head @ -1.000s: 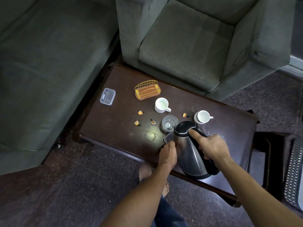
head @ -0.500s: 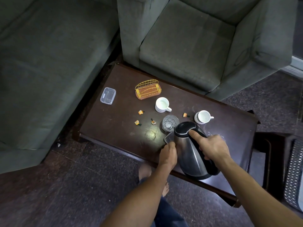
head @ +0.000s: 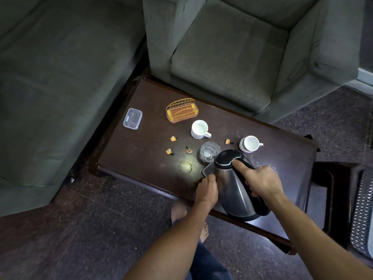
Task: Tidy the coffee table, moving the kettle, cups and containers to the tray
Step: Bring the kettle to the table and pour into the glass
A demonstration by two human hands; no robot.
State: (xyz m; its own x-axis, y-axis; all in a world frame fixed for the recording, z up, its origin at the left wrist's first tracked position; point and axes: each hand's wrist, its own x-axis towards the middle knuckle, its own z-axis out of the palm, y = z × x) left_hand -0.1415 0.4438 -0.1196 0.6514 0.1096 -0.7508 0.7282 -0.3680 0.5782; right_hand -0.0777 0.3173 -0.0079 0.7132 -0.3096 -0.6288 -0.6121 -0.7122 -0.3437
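Kettle gripped at the near edge of the coffee table; clear container under the left hand.

The right hand point(head: 262, 183) is wrapped closed around the black handle of the steel kettle point(head: 235, 190), thumb laid along the lid rim. The kettle sits at the table's point(head: 145, 158) 5 o'clock area. The left hand point(head: 206, 191) has fingers curled onto a small clear container point(head: 208, 170) touching the kettle's 9 o'clock side (grip extent partly hidden). A glass point(head: 210, 151) stands at the kettle's 11 o'clock. Two white cups point(head: 199, 129) point(head: 250, 143) stand toward 12 o'clock. A wire tray point(head: 181, 111) and a second clear container point(head: 132, 118) lie toward the table's 10 o'clock.
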